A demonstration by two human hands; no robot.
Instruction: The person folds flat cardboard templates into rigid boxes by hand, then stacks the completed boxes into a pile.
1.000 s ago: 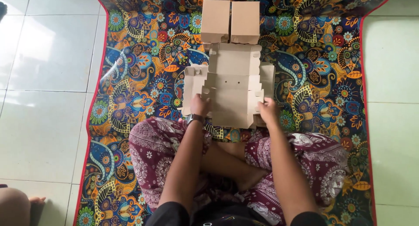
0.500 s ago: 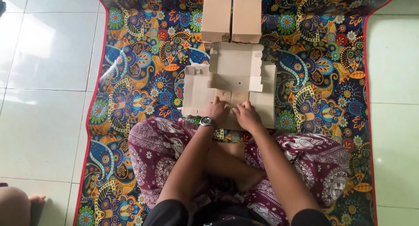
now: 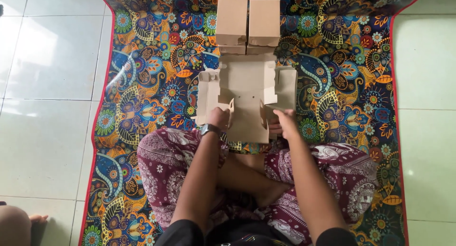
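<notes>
A pale tiled floor carries a bright paisley mat edged in red; on the mat lie a flat, half-folded cardboard box blank (centre) and, at twelve o'clock, two finished brown boxes side by side

A home floor, seen from above, serving as a sitting workplace. Pale, glossy square floor tiles with thin grout lines fill the left and right edges of the frame. A large mat with a bright floral and paisley pattern and a red border covers the middle. A person sits cross-legged on it in patterned trousers, low in the frame. Another person's bare foot shows at the lower left corner.
</notes>
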